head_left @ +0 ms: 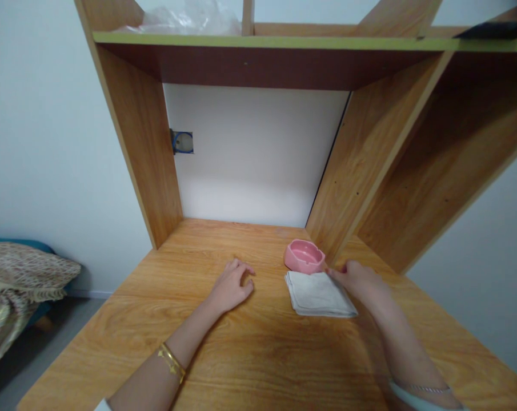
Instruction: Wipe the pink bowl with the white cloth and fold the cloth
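Note:
A folded light-grey cloth (320, 294) lies flat on the wooden desk, its far edge up against a pink ashtray (304, 257) with notches in its rim. My right hand (363, 281) is at the cloth's far right corner, a fingertip or thumb touching or nearly touching it. That hand is somewhat blurred, and its other fingers are curled out of sight, so a grip on the corner cannot be made out. To the left of the cloth, my left hand (232, 286) rests on the desk with nothing in it, thumb and fingers apart and loosely bent.
Tall wooden side panels (133, 137) and a divider (369, 148) rise from the wooden desktop (258, 359). Overhead runs a shelf with a green edge (284, 42), bearing a clear plastic bag (193, 20). An uncovered wall box (183, 142) shows at the back. Patterned fabric (22, 274) lies at far left.

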The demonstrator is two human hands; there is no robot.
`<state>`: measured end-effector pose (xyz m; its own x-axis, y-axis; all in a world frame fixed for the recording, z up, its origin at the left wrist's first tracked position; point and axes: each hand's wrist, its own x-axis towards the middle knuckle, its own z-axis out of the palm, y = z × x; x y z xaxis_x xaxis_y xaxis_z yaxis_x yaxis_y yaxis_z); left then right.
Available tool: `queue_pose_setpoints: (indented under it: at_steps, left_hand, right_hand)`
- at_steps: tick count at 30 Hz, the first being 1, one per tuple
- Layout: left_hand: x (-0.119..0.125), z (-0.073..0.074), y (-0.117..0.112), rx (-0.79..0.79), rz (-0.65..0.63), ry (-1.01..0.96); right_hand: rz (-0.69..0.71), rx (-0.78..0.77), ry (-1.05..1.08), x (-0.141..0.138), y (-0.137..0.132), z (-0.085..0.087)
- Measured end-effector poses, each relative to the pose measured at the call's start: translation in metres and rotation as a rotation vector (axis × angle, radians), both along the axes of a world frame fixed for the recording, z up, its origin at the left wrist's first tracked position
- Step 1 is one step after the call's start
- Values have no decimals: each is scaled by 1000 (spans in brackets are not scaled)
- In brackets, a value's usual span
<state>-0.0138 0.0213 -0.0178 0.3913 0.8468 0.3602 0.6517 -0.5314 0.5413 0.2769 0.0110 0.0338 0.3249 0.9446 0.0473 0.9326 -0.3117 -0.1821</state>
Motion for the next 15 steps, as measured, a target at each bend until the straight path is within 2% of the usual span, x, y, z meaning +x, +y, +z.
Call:
queue_pose_setpoints:
  at_steps: [2, 4, 6, 10, 12, 15]
  left_hand:
    - [0, -1, 0, 1, -22, 3]
    - [1, -1, 1, 2, -59, 8]
    - [1, -2, 1, 1, -95, 12]
    - [0, -4, 3, -15, -116, 21]
    - [-1, -7, 5, -30, -110, 29]
    - [-2, -12, 6, -57, -107, 52]
  right_hand:
    - [-5, 167, -15, -18, -2, 5]
    - [220, 322, 133, -43, -3, 5]
    - [525, 396, 329, -72, -4, -2]
    - [743, 331, 405, -117, -10, -25]
    - [875, 277, 433, -127, -15, -36]
    - [925, 164, 401, -130, -22, -49]
